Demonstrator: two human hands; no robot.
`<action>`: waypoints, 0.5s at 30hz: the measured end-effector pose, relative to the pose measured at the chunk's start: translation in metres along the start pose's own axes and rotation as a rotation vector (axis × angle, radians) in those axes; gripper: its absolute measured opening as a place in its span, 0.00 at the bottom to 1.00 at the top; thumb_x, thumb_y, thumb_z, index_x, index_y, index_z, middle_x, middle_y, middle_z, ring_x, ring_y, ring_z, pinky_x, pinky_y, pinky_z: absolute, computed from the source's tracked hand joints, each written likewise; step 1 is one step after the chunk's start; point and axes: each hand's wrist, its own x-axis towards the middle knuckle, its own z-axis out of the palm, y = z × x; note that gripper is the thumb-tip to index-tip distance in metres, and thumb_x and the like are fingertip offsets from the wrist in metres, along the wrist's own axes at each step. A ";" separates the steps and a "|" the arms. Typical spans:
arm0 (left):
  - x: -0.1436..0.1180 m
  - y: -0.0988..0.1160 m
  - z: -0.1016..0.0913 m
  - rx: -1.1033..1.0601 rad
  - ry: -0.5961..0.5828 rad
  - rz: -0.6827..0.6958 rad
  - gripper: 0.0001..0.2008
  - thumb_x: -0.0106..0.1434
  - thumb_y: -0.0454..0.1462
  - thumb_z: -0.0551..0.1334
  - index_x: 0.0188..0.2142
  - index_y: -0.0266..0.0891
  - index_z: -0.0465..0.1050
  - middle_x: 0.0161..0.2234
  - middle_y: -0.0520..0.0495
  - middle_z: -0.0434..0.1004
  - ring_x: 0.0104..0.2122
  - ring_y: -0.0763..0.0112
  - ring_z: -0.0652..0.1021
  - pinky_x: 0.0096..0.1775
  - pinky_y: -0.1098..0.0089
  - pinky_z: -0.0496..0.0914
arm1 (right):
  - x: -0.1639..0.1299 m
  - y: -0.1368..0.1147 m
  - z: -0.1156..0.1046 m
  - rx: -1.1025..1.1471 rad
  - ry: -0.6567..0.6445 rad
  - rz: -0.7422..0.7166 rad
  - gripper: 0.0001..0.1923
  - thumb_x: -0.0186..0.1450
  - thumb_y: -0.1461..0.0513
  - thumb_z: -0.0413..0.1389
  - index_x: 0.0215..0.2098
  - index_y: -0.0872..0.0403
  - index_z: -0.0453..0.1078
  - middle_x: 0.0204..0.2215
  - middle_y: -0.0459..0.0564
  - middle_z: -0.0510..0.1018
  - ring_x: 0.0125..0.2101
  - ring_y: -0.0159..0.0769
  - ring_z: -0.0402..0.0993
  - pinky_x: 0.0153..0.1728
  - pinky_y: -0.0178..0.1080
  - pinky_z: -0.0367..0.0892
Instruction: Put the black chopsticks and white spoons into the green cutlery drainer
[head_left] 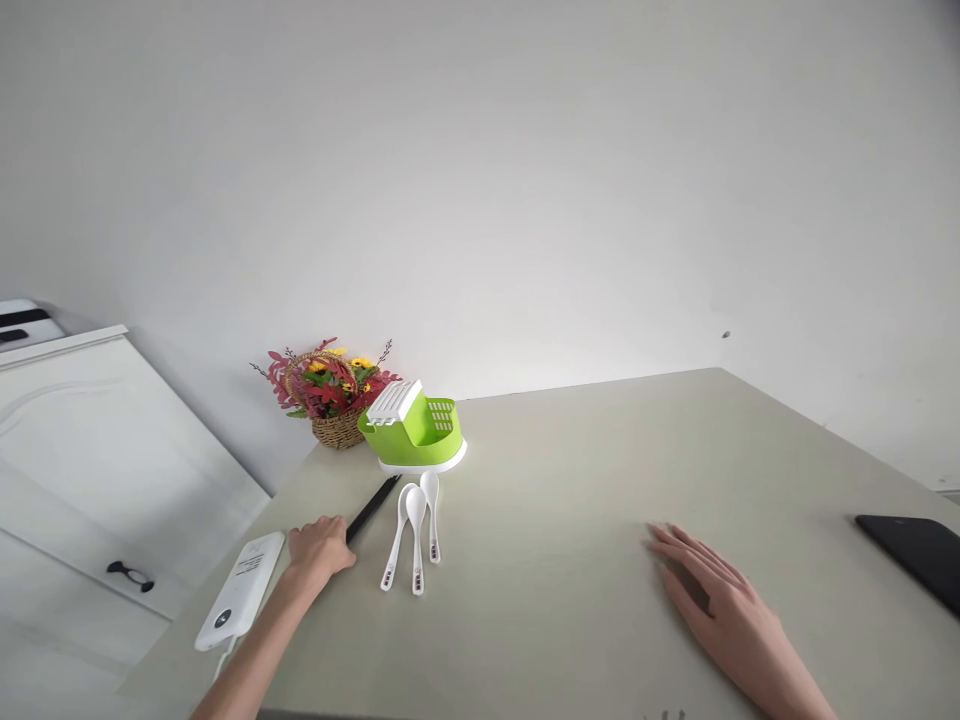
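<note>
On the beige table by a white wall — left hand grasping black chopsticks, right hand flat, released.

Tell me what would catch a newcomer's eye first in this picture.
The bright green plastic cutlery holder with a white slotted lid stands out at the table's far left, beside a wicker basket of red and yellow flowers against the wall. In front lie three white ceramic spoons, and the left hand closes on black chopsticks. The right hand rests flat on the beige table.
</note>
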 end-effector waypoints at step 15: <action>0.007 -0.013 -0.003 0.083 -0.154 -0.054 0.11 0.46 0.38 0.63 0.32 0.42 0.73 0.51 0.33 0.81 0.50 0.42 0.81 0.44 0.57 0.73 | 0.000 -0.002 -0.002 -0.001 -0.016 0.002 0.21 0.74 0.47 0.46 0.58 0.40 0.73 0.65 0.42 0.72 0.68 0.48 0.62 0.63 0.59 0.67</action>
